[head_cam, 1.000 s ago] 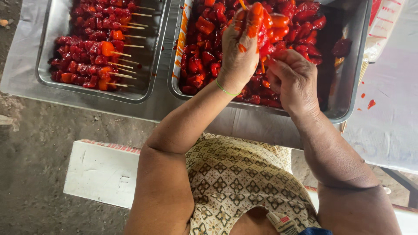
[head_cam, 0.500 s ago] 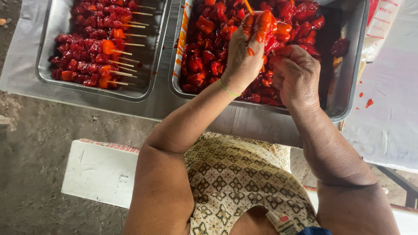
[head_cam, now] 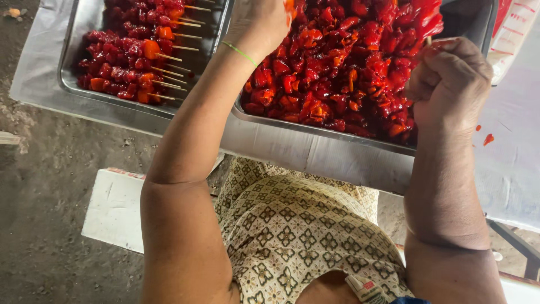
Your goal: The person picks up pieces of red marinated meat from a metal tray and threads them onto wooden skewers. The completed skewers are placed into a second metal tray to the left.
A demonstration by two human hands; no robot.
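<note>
Our right hand [head_cam: 450,84] is curled into a loose fist over the right end of the large rectangular steel tray of loose red marinated meat pieces [head_cam: 315,132], and a thin wooden skewer stick [head_cam: 429,40] pokes up out of the top of the fist, so we hold that stick between thumb and fingers. Red sauce stains the knuckles. Our left hand [head_cam: 261,22] reaches over the near rim of the same tray toward its far left part; its fingers run off the top edge of the view, so we cannot tell whether they are spread or closed on anything. A thin green band [head_cam: 239,53] circles that wrist. The glossy red and orange meat pieces [head_cam: 343,67] fill the large tray almost from rim to rim, piled under and between both hands. Just left of the large tray, side by side with it, sits a second, smaller steel tray [head_cam: 70,67] holding finished skewers of red meat [head_cam: 126,62], their bare wooden ends pointing toward the large tray. Both trays rest on a pale plastic sheet [head_cam: 337,160], spotted with red to the right of the large tray. Nearer to us than the large tray lie our patterned cream and brown cloth [head_cam: 298,231] and a white block [head_cam: 115,208] on grey ground
</note>
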